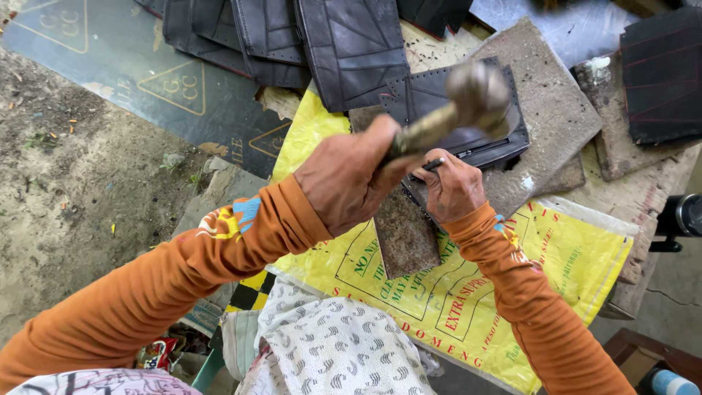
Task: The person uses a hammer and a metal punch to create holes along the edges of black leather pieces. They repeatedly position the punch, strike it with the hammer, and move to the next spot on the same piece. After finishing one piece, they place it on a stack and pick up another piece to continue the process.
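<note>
Overhead, a hammer (468, 99) is gripped in the left hand (347, 175), fingers clamped on its handle. A thin punch (433, 164) is pinched by the right hand (452, 186) against the dark leather piece (439, 95) lying at twelve o'clock. A glancing blow could strike those fingers or skid the punch.
</note>
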